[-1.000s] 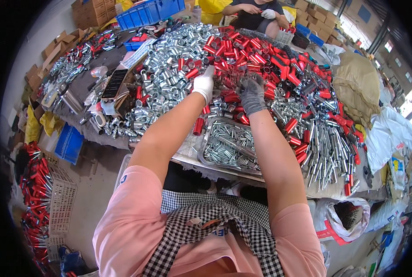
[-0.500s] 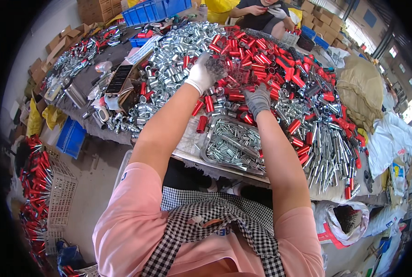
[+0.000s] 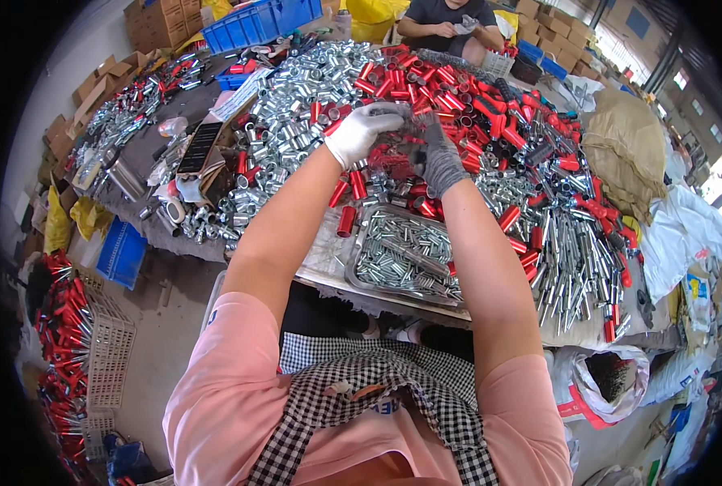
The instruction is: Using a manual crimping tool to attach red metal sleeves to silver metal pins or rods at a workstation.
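"Head view: where are the hands?"
"The left hand (image 3: pixel 362 136) and right hand (image 3: pixel 440 158) curl close together over a heap of red tubes (image 3: pixel 450 99); blur between them hides any grip, so I cannot tell."
"How might a tube handle?"
"Probably light, stiff, slippery; pinch it mid-barrel; one loose red tube (image 3: pixel 346 221) sits just beside the clear tray (image 3: pixel 401 292)."

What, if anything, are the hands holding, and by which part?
It cannot be told: the left hand and right hand are close together by the red tubes, but blur around the fingers obscures any hold.
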### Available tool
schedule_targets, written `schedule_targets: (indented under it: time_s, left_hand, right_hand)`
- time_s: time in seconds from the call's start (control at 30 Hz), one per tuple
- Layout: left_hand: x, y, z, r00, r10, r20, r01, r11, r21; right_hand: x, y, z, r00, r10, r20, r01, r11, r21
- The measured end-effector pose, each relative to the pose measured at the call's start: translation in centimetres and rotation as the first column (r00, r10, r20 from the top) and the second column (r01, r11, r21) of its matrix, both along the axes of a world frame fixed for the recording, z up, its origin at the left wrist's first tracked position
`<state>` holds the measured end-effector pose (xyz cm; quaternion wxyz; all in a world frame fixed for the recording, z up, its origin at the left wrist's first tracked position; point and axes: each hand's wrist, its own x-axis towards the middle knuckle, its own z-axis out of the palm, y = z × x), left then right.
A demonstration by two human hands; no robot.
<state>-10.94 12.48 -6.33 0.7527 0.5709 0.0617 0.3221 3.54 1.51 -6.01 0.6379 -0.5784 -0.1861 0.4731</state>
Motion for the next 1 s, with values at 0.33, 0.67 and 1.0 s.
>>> schedule_targets:
  time_s: [0.33, 0.67, 1.0]
  left_hand:
    - [0.9, -3.7, 0.1, 0.732, 0.474, -0.489, -0.217, 0.844, 0.491]
    - [2.1, 0.1, -2.8, 0.985, -0.049, -0.163, -0.048, 0.840, -0.541]
    - [-2.1, -2.7, -2.1, 0.907, 0.370, -0.202, -0.182, 0.776, 0.604]
  right_hand:
    - [3.5, 1.2, -5.3, 0.785, -0.281, 0.552, 0.004, 0.894, 0.449]
    - [6.6, -0.4, -8.2, 0.114, -0.328, 0.938, -0.263, 0.900, 0.347]
    - [1.0, -4.7, -1.0, 0.964, 0.255, -0.075, -0.225, 0.933, 0.279]
